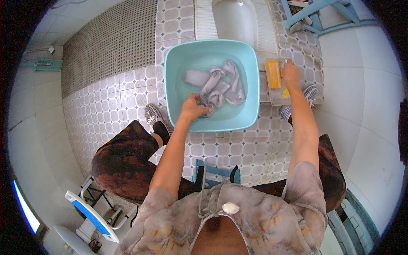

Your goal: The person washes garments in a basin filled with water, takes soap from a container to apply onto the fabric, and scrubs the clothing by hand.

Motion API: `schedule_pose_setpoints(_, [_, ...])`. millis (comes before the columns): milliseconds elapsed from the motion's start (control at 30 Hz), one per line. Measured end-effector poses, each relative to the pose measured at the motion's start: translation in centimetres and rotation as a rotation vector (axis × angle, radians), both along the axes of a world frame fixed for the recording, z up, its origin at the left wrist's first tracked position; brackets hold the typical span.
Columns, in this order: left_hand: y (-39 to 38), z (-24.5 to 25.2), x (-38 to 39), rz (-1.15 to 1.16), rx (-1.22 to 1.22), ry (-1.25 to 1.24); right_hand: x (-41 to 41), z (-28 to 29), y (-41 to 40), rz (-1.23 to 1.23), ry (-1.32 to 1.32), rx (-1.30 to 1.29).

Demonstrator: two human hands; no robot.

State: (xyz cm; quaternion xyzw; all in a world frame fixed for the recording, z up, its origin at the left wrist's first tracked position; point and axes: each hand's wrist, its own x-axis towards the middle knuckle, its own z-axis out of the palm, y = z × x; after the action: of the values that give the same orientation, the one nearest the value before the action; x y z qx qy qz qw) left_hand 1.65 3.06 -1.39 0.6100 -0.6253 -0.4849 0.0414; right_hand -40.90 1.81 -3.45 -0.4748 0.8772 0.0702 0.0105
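A light blue plastic basin point(251, 111) with water stands on the tiled floor in front of me. Wet greyish-pink fabric point(216, 83) lies twisted in it. At the near left part of the basin, my left hand point(195, 107) grips an end of this fabric. Right of the basin is a clear plastic tray point(274, 99) holding a yellow-orange bar point(273, 75), which looks like laundry soap, and a small yellow piece point(285, 93). My right hand point(291, 72) is over the tray's right side, fingers bent together; whether it holds something is hidden.
Beyond the basin is a white squat toilet point(236, 19). A blue rack point(318, 16) stands at the upper right. A perforated mat point(111, 35) covers the floor at the upper left. A folding chair point(92, 216) is at the lower left.
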Motion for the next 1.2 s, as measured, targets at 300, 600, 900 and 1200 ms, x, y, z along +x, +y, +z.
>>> schedule_pose_setpoints(300, [-0.6,2.1,-1.0,-0.175,0.22,-0.036,2.7,5.5,2.8,-0.278,-1.104,-0.793])
schedule_pose_setpoints(600, [-0.5,-3.4,-1.5,0.155,-0.218,0.14,14.4,10.1,5.5,-0.401,-2.023,-0.693])
schedule_pose_setpoints(900, [0.6,4.0,-3.8,0.718,0.39,1.089,19.2,10.9,7.3,-0.39,-2.208,-0.754])
schedule_pose_setpoints(1200, [1.5,7.0,-4.0,0.793,0.516,1.263,28.9,13.2,7.0,0.276,-1.273,-0.753])
